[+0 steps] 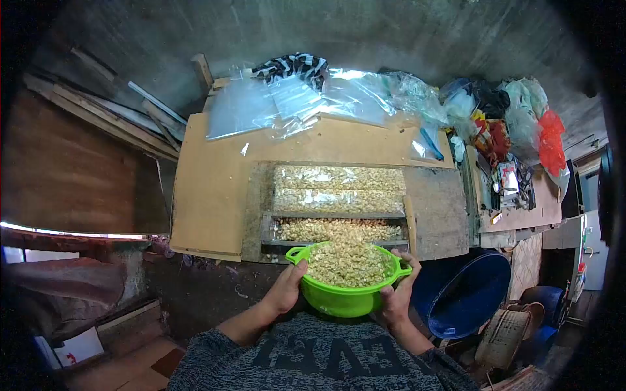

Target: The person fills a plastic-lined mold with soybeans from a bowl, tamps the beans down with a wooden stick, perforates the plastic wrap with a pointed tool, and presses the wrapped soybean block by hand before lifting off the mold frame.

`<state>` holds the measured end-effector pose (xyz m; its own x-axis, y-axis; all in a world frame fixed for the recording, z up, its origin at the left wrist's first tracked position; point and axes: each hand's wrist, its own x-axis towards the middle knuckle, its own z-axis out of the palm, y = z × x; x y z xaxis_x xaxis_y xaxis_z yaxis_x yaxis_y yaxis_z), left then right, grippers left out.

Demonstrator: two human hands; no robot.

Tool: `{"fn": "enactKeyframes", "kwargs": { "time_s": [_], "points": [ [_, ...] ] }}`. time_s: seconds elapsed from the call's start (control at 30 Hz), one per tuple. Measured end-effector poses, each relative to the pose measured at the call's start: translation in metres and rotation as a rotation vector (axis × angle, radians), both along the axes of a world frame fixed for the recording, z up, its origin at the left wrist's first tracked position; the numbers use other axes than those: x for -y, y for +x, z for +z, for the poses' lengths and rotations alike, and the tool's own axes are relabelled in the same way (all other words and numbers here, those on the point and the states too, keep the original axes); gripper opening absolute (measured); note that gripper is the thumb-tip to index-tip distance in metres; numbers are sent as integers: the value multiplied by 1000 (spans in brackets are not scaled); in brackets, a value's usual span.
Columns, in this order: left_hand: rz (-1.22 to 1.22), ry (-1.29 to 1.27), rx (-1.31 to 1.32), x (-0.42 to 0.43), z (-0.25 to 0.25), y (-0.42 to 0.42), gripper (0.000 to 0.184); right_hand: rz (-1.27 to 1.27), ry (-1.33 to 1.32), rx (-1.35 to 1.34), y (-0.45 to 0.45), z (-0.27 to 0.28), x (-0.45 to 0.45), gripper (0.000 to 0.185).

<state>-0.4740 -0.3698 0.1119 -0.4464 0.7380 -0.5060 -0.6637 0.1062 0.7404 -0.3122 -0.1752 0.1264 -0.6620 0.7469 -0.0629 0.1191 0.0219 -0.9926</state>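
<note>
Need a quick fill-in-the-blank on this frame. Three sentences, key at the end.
1. The bowl held between the left hand and the right hand is bright ____.
2. Of the bowl's near and far rims, the puffed pieces spill over the ____ one.
3. The large round tub beside the table is ____.

Missing words: green; far; blue.
</note>
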Motion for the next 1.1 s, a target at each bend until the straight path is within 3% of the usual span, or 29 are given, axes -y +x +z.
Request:
{"fn": "enactKeyframes", "kwargs": {
  "time_s": [0.1,0.17,0.23,0.37,0.5,0.6,0.73,0.87,0.97,1.1],
  "points": [
    [18,68,-66,-4,1,11,63,-33,12,-126,3,21,3,115],
    [7,25,-91,-9,-17,15,64,26,1,28,14,5,-22,114],
    [-14,-55,69,-25,-23,11,67,-27,-33,24,15,2,-24,113],
    [-1,37,-156,-24,-29,27,63,-53,55,-54,23,18,-29,113],
    [-13,6,79,-56,-24,22,70,-20,-11,92,31,9,-54,115],
    [-3,-11,66,-62,-14,31,71,-90,-14,-30,28,27,-50,113],
    [-10,12,66,-74,-15,34,71,-1,-54,71,36,17,-74,113],
    [10,18,12,-75,-7,35,71,-38,21,-61,36,15,-66,113],
    [53,52,48,-61,-7,39,69,37,-78,73,28,30,-68,112],
    [87,-4,78,-52,-4,31,62,49,-55,27,30,2,-56,110]
  ]
}}
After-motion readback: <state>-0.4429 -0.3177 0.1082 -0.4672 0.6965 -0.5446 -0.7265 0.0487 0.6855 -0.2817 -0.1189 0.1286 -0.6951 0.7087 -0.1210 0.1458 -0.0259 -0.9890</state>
